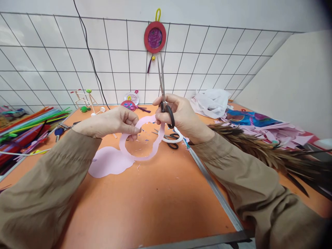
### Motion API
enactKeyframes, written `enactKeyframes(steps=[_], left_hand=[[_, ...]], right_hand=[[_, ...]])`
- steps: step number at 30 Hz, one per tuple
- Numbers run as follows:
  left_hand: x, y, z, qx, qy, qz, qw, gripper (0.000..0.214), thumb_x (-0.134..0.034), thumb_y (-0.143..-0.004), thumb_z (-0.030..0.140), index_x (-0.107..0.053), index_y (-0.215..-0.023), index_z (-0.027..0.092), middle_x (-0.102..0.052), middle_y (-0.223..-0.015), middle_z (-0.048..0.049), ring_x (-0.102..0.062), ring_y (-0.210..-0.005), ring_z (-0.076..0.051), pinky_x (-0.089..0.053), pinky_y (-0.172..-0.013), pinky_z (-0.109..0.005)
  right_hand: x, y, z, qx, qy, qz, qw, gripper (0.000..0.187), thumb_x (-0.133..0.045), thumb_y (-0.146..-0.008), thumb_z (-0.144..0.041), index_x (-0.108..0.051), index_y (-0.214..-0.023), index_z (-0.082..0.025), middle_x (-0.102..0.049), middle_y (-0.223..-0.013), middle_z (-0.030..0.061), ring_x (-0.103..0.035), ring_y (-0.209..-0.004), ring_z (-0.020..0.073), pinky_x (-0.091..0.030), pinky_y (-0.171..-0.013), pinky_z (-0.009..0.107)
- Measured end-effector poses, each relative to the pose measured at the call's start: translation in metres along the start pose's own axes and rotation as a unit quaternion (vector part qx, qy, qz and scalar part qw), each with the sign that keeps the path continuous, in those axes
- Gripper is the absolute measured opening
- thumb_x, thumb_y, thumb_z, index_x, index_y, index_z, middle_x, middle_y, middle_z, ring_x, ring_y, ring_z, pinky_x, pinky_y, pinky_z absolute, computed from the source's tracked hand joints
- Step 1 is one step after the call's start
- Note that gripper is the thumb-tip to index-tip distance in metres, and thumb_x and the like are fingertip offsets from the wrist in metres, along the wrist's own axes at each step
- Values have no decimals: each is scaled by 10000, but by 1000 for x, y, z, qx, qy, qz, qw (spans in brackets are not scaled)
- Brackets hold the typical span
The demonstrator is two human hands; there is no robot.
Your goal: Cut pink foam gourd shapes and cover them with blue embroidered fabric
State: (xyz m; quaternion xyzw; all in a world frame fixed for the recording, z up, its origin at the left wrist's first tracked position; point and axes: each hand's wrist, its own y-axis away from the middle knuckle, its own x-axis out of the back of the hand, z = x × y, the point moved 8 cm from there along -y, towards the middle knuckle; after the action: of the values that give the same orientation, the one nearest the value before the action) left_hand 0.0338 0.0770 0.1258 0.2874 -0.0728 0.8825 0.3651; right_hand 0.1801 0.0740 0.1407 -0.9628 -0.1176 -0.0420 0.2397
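My left hand [120, 121] pinches the left side of a pink paper ring [147, 158] with a wavy outline. My right hand [183, 116] holds black-handled scissors [162, 83], blades pointing up and slightly apart, while its thumb and fingers also grip the ring's upper right edge. A wavy-edged pink paper piece [110, 162] lies on the table below my left hand. Under the ring, a second pair of scissors [173, 141] and a white ring [178, 136] lie partly hidden, with small paper scraps around them.
The orange table [155, 207] has a metal strip [215, 188] running along it. Colourful pipe cleaners [26, 131] lie left; brown feathers [259, 148], pink paper scraps [282, 135] and a white plastic bag [211, 103] lie right. A red round ornament [145, 37] hangs on the tiled wall.
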Motion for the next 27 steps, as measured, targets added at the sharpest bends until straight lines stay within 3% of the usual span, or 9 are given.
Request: enactKeyframes(steps=[7,11,17,22,27], left_hand=[[3,5,1,26,-53,1,998,109,-719,-686,263,-657,-630,192,-625,-602,5,-620,-634,-165,-455,-599,-271],[2,3,-3,27,-30,9,999,148,-757,-668,286,-653,-605,204,-649,-616,-13,-624,-628,-181,-459,-595,-287],[1,-2,-7,22,11,30,999,247,-729,-750,376,-645,-598,199,-618,-538,-17,-583,-537,-151,-438,-560,-279],[-1,-2,-5,37,-24,28,999,215,-750,-719,354,-659,-616,189,-599,-503,-4,-575,-509,-147,-396,-508,-266],[-8,-3,-7,36,-26,2,999,206,-721,-734,328,-642,-611,182,-617,-519,-10,-607,-525,-154,-420,-523,-269]], right_hand=[[1,0,-1,-1,-4,4,1000,269,-666,-667,-75,-606,-894,-205,-581,-571,-66,-555,-493,109,-414,-437,213],[2,1,0,-5,-1,11,1000,245,-675,-699,-79,-610,-888,-220,-582,-577,-56,-544,-490,117,-401,-431,225],[2,0,3,-12,6,10,1000,219,-682,-703,-94,-613,-862,-227,-614,-597,-33,-563,-523,139,-408,-444,242],[-3,-1,5,-14,8,-41,999,239,-742,-721,-178,-627,-928,-213,-631,-646,-31,-580,-543,124,-436,-454,230],[-15,3,9,-45,5,-98,994,303,-719,-660,-94,-609,-928,-183,-611,-645,-45,-570,-521,114,-496,-442,231]])
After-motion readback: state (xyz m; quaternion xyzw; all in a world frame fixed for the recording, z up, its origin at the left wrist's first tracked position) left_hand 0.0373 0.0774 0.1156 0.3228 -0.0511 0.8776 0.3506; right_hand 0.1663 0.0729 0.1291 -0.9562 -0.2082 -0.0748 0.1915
